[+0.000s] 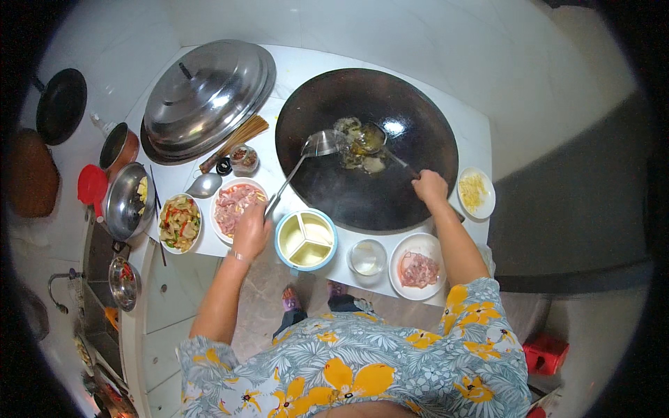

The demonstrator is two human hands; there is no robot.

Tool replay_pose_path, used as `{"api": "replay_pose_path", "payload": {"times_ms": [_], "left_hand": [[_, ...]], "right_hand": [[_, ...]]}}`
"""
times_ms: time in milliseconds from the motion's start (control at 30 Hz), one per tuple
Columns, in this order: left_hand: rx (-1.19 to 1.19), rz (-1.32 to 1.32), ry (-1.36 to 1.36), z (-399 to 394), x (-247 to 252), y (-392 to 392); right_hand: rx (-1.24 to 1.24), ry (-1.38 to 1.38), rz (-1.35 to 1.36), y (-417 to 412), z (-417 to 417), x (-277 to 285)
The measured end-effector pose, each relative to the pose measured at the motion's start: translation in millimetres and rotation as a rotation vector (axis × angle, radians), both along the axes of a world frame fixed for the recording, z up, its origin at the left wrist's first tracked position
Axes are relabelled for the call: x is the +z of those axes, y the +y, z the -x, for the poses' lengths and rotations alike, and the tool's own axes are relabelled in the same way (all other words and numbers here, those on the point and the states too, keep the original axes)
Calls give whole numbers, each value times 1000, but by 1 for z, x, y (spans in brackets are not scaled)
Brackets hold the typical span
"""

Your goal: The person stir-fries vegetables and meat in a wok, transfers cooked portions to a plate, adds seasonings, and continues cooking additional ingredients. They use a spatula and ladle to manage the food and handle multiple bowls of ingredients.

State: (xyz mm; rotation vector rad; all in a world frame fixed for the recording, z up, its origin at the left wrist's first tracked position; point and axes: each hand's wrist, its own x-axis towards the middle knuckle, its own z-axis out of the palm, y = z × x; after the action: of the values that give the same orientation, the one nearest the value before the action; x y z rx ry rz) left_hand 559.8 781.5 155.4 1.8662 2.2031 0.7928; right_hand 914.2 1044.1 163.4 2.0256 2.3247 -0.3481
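Note:
My left hand (252,232) grips the handle of a metal skimmer (321,143), whose head is over the wok's middle. In my right hand (430,188) is the handle of a ladle (376,137), its bowl down in the wok, close to the skimmer's head. The large dark wok (360,204) is set into the white counter. At its centre lies shiny yellowish liquid, with pale pieces of food (374,165) partly hidden by the tools. My left wrist passes close to a plate of raw sliced meat (230,206).
A round three-part container (277,241), a glass jar (367,257) and another plate of raw meat (419,270) line the front edge. Shredded yellow food (472,190) sits right of the wok. Left are a domed lid (209,99), a bamboo brush (245,135) and sliced vegetables (179,223).

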Motion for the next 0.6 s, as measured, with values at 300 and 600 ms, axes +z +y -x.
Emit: {"api": "replay_pose_path", "payload": {"times_ms": [300,600], "left_hand": [[85,349,101,-35,0,176],[-97,683,-361,-117,-3,194]], "right_hand": [[-5,-238,-34,-4,-74,74],[-111,-177,27,-36,-111,95]]}}
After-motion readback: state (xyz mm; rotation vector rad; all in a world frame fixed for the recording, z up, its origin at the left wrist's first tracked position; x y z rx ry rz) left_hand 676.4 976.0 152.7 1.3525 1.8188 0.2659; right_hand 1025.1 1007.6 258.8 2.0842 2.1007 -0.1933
